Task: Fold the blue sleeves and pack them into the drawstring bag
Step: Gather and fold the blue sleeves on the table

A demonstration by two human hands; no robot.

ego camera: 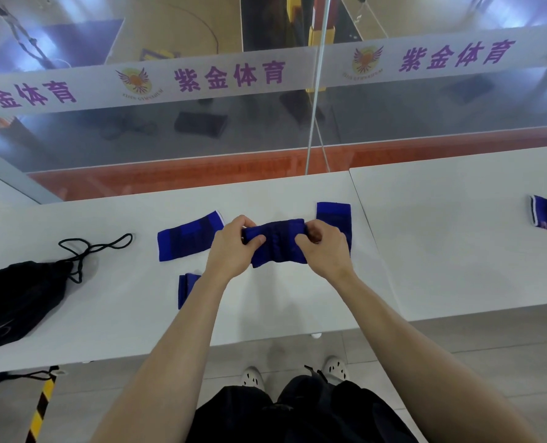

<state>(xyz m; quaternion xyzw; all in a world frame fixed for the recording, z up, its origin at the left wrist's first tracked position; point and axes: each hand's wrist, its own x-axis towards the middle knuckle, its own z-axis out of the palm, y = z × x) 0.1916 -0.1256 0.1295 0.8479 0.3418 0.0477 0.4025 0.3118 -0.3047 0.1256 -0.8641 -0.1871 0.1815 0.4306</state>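
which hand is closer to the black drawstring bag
Left. The left hand grips the end of the held sleeve nearer the drawstring bag, which lies off to its left; the right hand grips the far end.

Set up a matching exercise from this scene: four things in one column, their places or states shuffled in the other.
1. drawstring bag
2. bunched sleeve
3. flat sleeve
4. shoes

A. gripped by left hand and right hand
B. on the floor
C. at the table's left end
D. lying just left of the left hand

Pairs: 1-C, 2-A, 3-D, 4-B
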